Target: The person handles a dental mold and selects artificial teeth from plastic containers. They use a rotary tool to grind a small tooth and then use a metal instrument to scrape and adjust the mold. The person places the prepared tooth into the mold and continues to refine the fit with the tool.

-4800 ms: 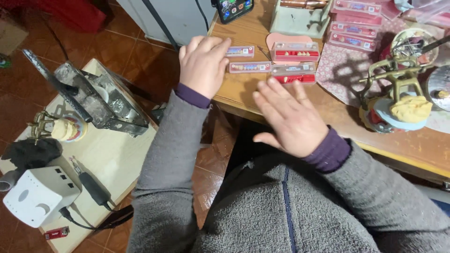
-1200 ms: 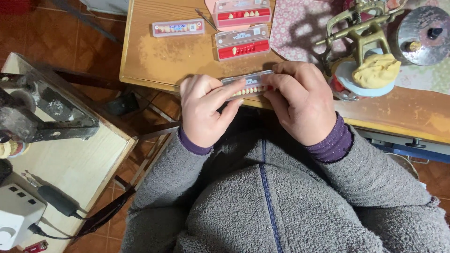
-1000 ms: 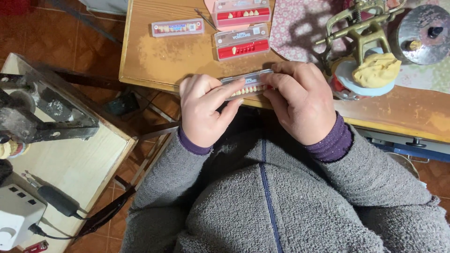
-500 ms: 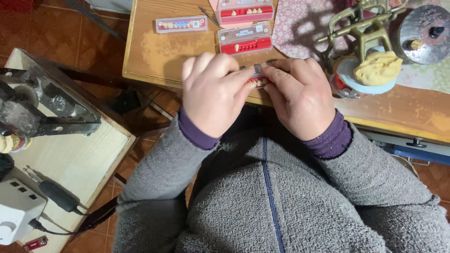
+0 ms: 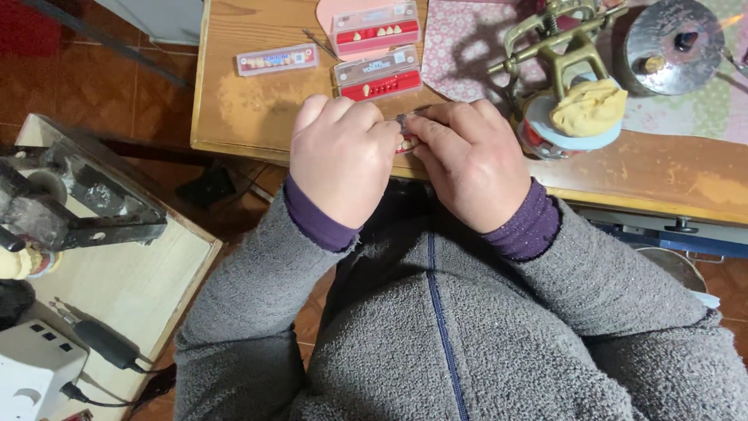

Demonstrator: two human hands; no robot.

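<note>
Grip tighter over tooth card (image 5: pixel 407 145) now.

Warm, even indoor light; the picture is sharp. Soft shadows fall beneath the hands (image 5: pixel 405 160) onto the bench (image 5: pixel 249 109). Glare glints on the metal lid (image 5: pixel 678 47) top right.

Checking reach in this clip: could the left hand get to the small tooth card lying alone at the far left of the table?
Probably yes. The tooth card lies on bare table, nothing between it and the left hand. But that hand and the right hand are both gripping a small strip, so it would have to let go first.
</note>
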